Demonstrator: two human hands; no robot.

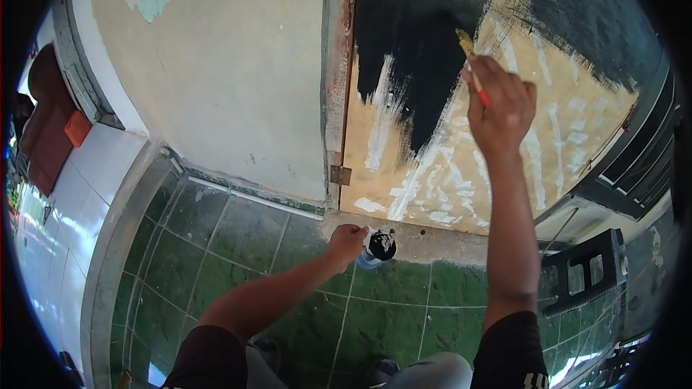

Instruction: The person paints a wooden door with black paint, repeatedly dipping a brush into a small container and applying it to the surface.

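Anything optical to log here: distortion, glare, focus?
Head view: fisheye distortion, with black corners and edges bowing near the rim; head view: glare washes out part of the white tiles at far left; head view: paintbrush and right hand look reasonably sharp.

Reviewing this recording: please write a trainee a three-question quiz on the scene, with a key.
1. Which hand holds the slim paintbrush with a yellowish, red-ended handle?
2. True or false: part of the tan hinged panel shows no glossy black paint.
3. The left hand holds:
A) a grey sponge
B) a small pale container with black contents
C) a yellow rag

Key:
1. Right hand
2. True
3. B
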